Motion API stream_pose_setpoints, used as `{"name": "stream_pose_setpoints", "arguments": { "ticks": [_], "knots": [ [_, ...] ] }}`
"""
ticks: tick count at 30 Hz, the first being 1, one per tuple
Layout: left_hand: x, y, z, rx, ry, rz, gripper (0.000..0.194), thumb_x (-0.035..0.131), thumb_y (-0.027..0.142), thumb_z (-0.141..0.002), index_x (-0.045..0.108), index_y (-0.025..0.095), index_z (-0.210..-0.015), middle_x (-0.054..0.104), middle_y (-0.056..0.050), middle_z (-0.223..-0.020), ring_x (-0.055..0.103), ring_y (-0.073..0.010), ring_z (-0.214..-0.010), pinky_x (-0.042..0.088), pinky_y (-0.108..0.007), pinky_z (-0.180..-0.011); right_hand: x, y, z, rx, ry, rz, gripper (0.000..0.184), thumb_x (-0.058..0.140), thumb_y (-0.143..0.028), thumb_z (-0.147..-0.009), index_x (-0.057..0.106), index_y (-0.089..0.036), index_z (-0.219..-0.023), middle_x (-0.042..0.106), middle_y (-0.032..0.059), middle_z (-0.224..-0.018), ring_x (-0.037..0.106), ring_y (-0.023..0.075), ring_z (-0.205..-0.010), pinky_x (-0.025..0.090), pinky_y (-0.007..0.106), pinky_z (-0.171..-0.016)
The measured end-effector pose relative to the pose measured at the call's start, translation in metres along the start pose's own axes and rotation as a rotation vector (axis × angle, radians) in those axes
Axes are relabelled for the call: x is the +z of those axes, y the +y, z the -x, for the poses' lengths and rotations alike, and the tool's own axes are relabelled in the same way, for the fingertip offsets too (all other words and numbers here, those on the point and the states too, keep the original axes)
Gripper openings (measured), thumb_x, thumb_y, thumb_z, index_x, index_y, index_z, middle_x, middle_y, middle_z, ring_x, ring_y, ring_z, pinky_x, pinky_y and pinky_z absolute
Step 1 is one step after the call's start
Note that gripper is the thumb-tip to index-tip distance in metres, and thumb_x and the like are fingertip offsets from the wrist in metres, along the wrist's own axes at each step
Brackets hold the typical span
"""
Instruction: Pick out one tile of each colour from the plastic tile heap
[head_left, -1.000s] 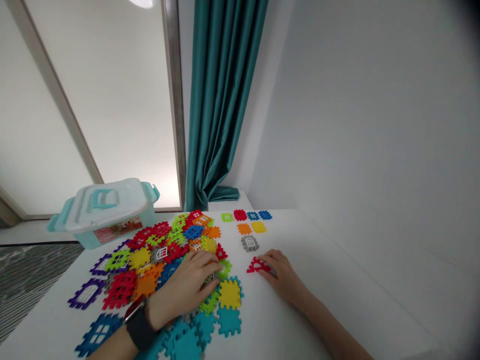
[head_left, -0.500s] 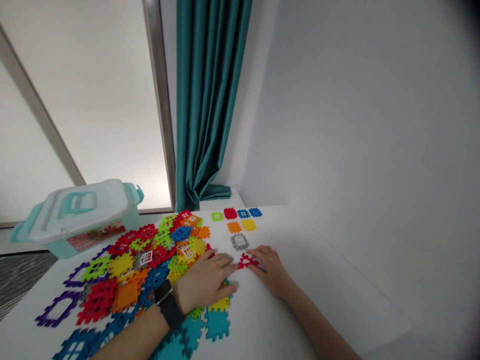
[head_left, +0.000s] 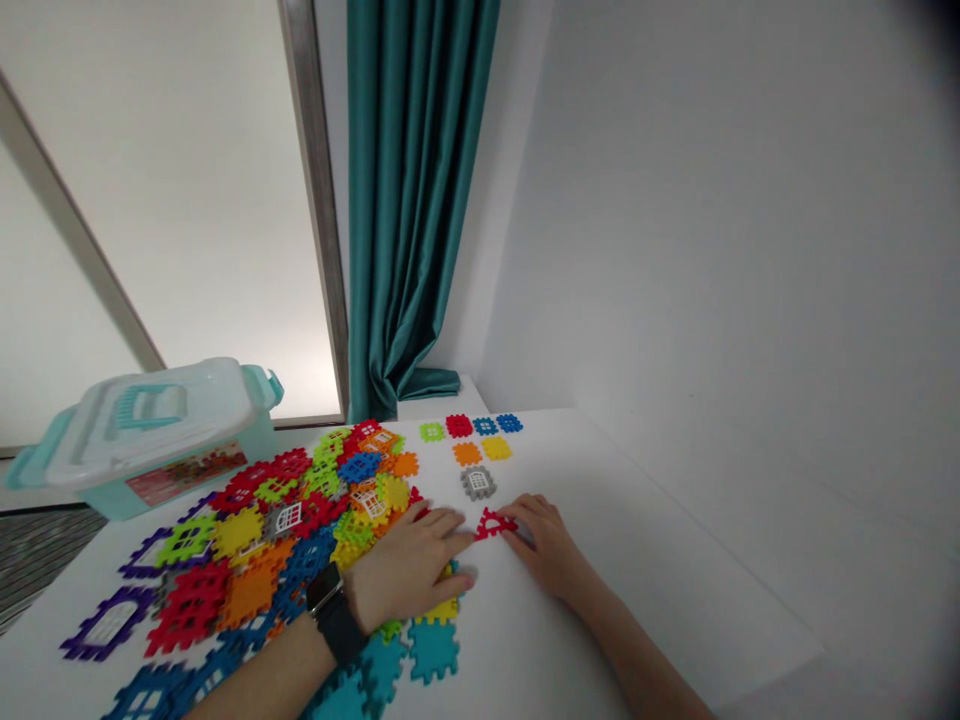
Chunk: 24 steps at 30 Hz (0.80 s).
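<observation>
Red tile (head_left: 491, 523) location?

Right of the pile (head_left: 300, 520), between both hands. Right hand (head_left: 547, 548) has its fingers on it; left hand (head_left: 409, 570) lies open, fingertips just beside it. Looks steadied, not clenched.

Hidden?

Pile's near edge, under the left palm. Whether the right fingers actually grip the tile: cannot tell.

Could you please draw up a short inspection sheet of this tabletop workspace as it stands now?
Surface: white table, tiles spread over its left part.
Job's things: red triangular roof tile between the hands.
Clutter: heap of multicoloured interlocking plastic tiles; seven small tiles set apart beyond it.
Hands: left hand lies on the heap's edge, with black watch; right hand has its fingertips at the red tile.
Cables: nothing seen.
Surroundings: plastic storage box with teal clips, teal curtain, white wall.
</observation>
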<state>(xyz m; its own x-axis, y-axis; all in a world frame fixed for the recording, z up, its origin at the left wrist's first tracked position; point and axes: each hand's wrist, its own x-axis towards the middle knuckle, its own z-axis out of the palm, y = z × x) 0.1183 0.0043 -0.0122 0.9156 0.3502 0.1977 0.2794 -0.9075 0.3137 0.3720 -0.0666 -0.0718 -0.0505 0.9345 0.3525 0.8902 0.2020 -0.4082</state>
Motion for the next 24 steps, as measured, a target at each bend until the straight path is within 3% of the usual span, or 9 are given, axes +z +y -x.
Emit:
{"name": "stream_pose_setpoints", "arguments": {
  "ticks": [18,24],
  "knots": [
    [-0.0001,-0.0018,0.0,0.006,0.003,0.006,0.029,0.057,0.04,-0.098,0.063,0.025,-0.122,0.064,-0.009,-0.133,0.058,-0.0285,-0.125,0.037,-0.048,-0.111,0.0003,-0.0029,0.001,-0.019,0.039,0.008,0.015,0.061,-0.02,-0.093,0.07,-0.024,-0.104,0.071,0.0053,-0.099,0.065,0.0243,-0.098,0.05,0.043,-0.091],
    [-0.0012,-0.002,0.0002,-0.006,-0.005,-0.022,0.028,0.058,0.039,-0.098,0.064,0.023,-0.12,0.065,-0.009,-0.128,0.059,-0.0286,-0.123,0.037,-0.048,-0.11,0.0011,-0.0002,0.005,0.025,0.077,-0.045,0.022,0.06,-0.018,-0.091,0.067,-0.024,-0.111,0.07,0.0073,-0.104,0.064,0.0262,-0.102,0.052,0.046,-0.093]
  ]
}}
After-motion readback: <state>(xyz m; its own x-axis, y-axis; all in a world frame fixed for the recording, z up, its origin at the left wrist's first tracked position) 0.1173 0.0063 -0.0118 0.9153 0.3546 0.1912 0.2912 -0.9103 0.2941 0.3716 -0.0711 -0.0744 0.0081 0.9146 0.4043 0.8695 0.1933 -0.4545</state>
